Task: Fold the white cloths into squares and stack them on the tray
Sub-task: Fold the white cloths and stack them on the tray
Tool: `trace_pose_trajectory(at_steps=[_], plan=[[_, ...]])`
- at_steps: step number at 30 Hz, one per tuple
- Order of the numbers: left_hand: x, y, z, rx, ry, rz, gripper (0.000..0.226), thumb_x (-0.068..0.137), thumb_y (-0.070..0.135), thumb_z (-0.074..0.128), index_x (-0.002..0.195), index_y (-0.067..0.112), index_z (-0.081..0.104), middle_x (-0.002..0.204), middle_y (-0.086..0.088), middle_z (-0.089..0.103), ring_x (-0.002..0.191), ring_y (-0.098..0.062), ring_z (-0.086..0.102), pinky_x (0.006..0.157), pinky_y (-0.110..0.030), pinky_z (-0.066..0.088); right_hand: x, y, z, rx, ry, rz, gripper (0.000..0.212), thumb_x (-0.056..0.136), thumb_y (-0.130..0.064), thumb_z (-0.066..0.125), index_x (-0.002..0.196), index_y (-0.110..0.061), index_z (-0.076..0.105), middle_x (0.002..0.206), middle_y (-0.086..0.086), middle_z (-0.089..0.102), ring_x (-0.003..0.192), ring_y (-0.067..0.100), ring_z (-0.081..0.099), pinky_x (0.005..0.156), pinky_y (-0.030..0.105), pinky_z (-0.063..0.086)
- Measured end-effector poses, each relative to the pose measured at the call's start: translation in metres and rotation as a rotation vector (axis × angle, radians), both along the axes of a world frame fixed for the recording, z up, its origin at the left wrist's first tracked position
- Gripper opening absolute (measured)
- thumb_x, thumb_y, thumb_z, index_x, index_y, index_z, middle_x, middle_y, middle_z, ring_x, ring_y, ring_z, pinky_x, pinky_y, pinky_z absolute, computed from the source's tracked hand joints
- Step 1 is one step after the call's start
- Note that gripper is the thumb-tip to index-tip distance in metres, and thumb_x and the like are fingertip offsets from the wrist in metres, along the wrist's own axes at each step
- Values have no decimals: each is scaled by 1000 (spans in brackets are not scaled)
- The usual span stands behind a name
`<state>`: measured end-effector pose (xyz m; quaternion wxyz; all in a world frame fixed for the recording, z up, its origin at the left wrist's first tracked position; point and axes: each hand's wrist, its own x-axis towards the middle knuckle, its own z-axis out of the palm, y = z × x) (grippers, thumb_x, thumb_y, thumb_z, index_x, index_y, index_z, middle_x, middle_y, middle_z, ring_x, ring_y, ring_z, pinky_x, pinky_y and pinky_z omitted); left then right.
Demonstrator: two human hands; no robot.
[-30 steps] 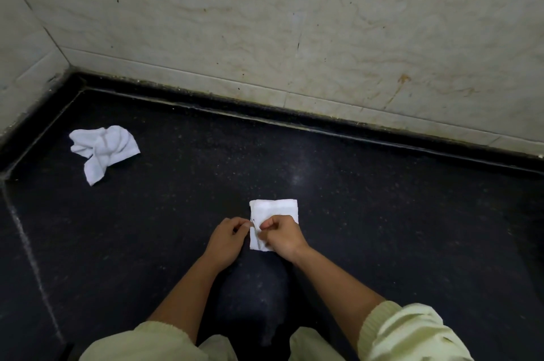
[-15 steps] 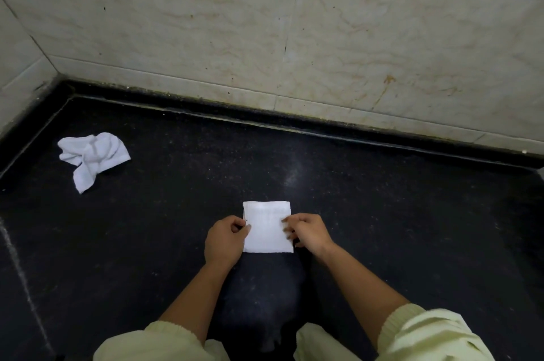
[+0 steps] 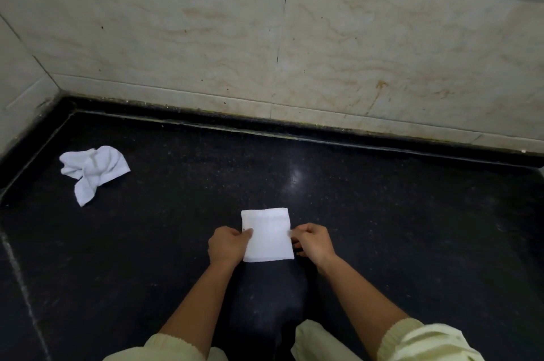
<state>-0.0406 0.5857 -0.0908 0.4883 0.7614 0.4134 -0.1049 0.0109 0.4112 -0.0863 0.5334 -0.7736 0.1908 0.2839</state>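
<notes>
- Black stone surface [image 3: 382, 228], tiled wall [image 3: 382, 51] at 12.
- Folded cloth [image 3: 266, 235]: L hand [image 3: 228, 246], R hand [image 3: 313, 244] pinch its sides.
- Crumpled cloth [image 3: 92, 172] at 10 o'clock, apart.

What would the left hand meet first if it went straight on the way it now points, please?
The left hand points rightward and pinches the left edge of the folded cloth, so that cloth comes first; beyond it, probably the right hand holding the opposite edge.
</notes>
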Motion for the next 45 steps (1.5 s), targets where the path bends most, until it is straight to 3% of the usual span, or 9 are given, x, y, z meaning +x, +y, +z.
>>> trace_pose_trajectory(at_steps=[3,4,7,13,16,20,28,35,45], plan=[[5,0,2,-92,90,-43,30,81,27,72,62,9,57,74,-8,63,74,-24,62,72,-34,53,-1,7,0,-20,12,43,7,83,-15,67,81,-9,64,87,10,68,72,17,60,61,26,47],[6,0,3,-149,92,-20,22,80,24,73,75,5,64,85,-11,66,82,-26,64,79,-36,55,-1,9,2,-2,27,36,7,83,-14,68,82,-8,64,87,11,68,72,17,59,59,25,46],[7,4,9,-372,93,97,36,79,16,72,109,-2,63,105,-15,66,91,-27,63,78,-34,52,2,9,12,111,120,-35,16,81,-12,66,95,-3,66,84,10,64,70,18,56,53,23,43],[-4,3,20,-682,76,130,25,79,5,69,104,6,67,101,-9,68,93,-22,64,75,-31,53,-6,-6,19,349,223,-123,31,76,-10,62,106,-3,69,98,12,71,89,25,67,72,35,57],[-6,-7,19,-732,73,98,28,79,0,65,106,6,67,108,-12,69,94,-23,64,75,-32,52,-16,-19,21,409,237,-174,34,77,-7,61,109,-1,67,101,15,70,90,28,67,78,39,57],[1,-25,28,-739,127,-92,36,77,-2,67,108,18,68,103,-5,70,91,-19,63,67,-30,49,-24,-48,28,424,201,-245,24,79,-5,60,102,-3,65,100,13,69,88,27,66,71,35,56],[24,-104,56,-741,95,-362,41,78,4,71,111,27,64,106,-4,70,94,-20,66,73,-32,54,-37,-145,54,418,124,-338,18,81,-4,59,98,-11,62,98,9,65,83,21,64,72,34,53],[35,-236,91,-762,13,-487,39,81,6,69,114,25,64,97,-3,71,85,-18,66,62,-29,53,-47,-285,85,434,-4,-407,19,79,-6,63,97,-10,68,95,9,68,83,22,65,70,33,56],[23,-451,131,-827,-53,-612,41,80,4,70,115,24,64,111,-9,69,92,-21,66,63,-30,55,-80,-493,133,400,-169,-476,18,81,-2,62,94,-12,68,94,9,67,83,22,65,68,33,54]])
